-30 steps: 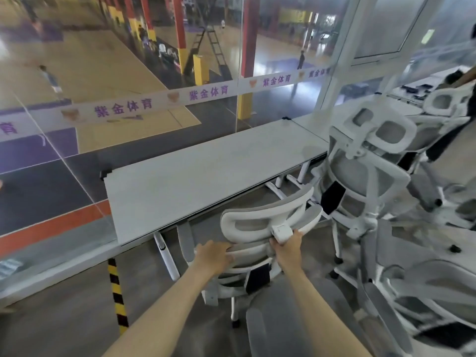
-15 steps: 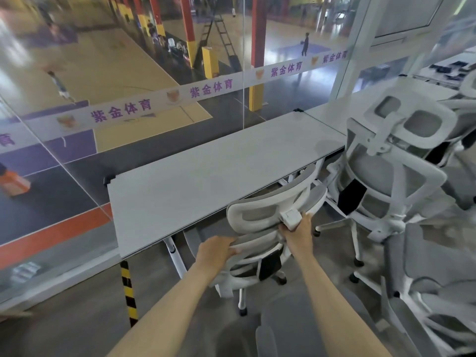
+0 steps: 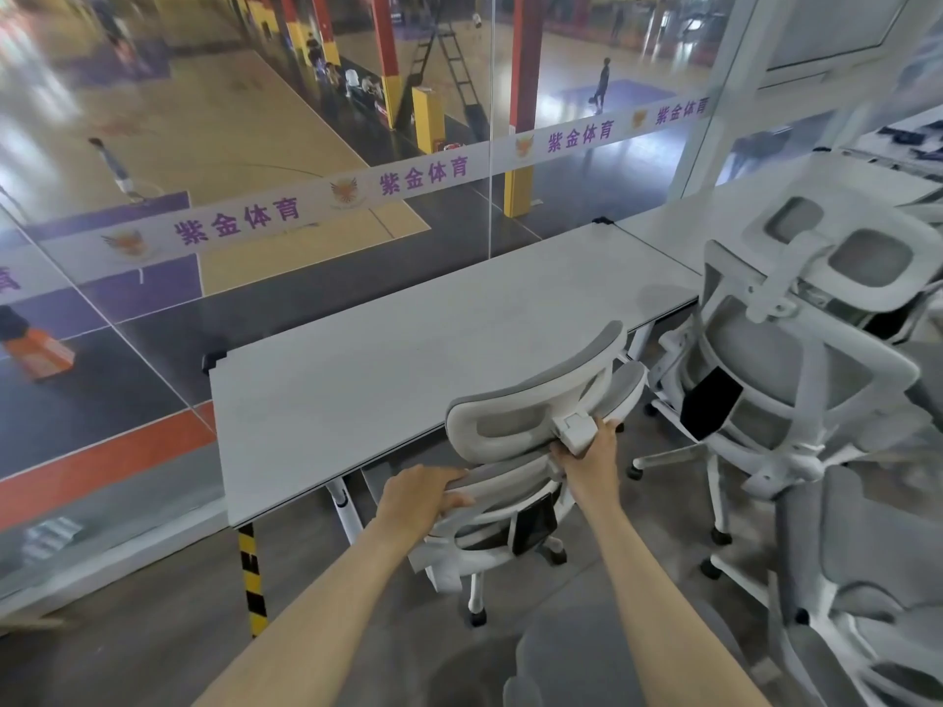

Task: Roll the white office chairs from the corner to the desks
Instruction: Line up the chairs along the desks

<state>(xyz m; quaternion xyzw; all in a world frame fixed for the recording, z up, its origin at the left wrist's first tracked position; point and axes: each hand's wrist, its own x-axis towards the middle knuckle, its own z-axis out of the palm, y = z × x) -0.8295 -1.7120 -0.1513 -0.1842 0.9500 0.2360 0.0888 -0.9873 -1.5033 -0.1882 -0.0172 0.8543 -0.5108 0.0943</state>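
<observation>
A white office chair [image 3: 515, 426] with grey mesh stands at the near edge of the white desk [image 3: 388, 359], its back towards me. My left hand [image 3: 421, 500] grips the top rim of the chair's backrest. My right hand [image 3: 592, 459] holds the headrest bracket just under the headrest. The chair's seat is hidden behind its back; its castors show on the floor below.
More white office chairs [image 3: 796, 359] crowd the right side, one close beside the held chair. A glass wall [image 3: 306, 160] stands behind the desk. A black-and-yellow striped post [image 3: 253, 579] stands at the desk's near left corner. Another chair [image 3: 571, 671] sits right below me.
The chair and both hands have come closer to the desk's edge. The view has shifted left, so the crowded chairs sit further right.
</observation>
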